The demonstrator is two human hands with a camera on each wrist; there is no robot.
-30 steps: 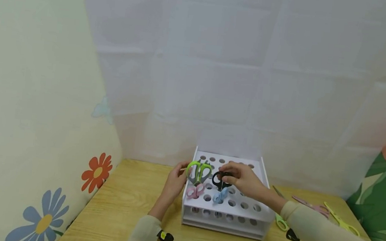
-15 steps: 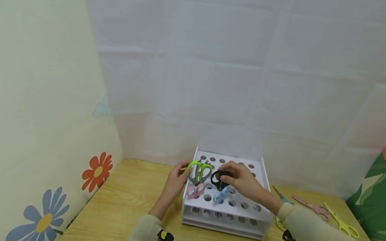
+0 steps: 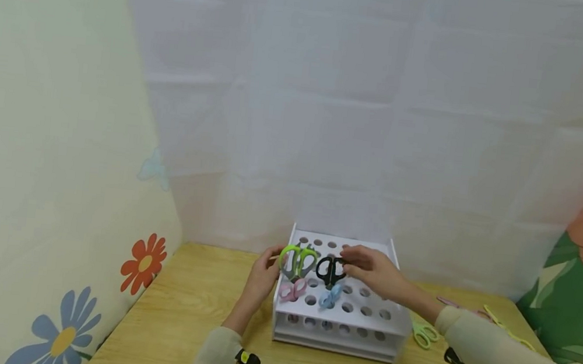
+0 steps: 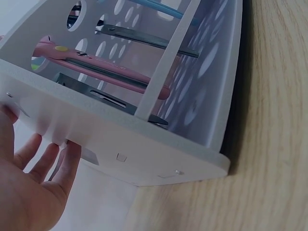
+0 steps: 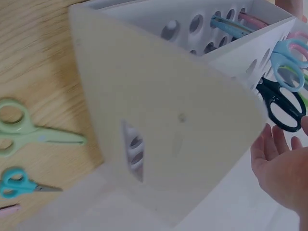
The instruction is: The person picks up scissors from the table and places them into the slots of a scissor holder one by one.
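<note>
A white rack [image 3: 334, 341] with rows of round holes stands on the table. Black-handled scissors [image 3: 331, 278] sit blades down in one of its holes, behind light blue scissors [image 3: 330, 297]. To their left are green-and-grey scissors [image 3: 297, 270] and pink scissors [image 3: 291, 290], also in the rack. My right hand [image 3: 378, 275] is just right of the black handles, fingers loosely bent and holding nothing. My left hand [image 3: 263, 276] rests its fingertips on the rack's left side wall, seen close in the left wrist view. Blades, including a pink pair [image 4: 103, 67], hang inside the rack there.
Right of the rack, light green scissors [image 5: 29, 131] and small teal scissors [image 5: 19, 184] lie on the wooden table [image 3: 197, 290]. Pink scissors [image 3: 447, 302] and yellow scissors [image 3: 506, 329] lie farther right, partly behind my right sleeve. A white sheet [image 3: 287, 117] hangs behind.
My right hand has let go of the black scissors' handles and moved a little to the right. The black scissors stay upright in the rack. My left hand keeps its place.
</note>
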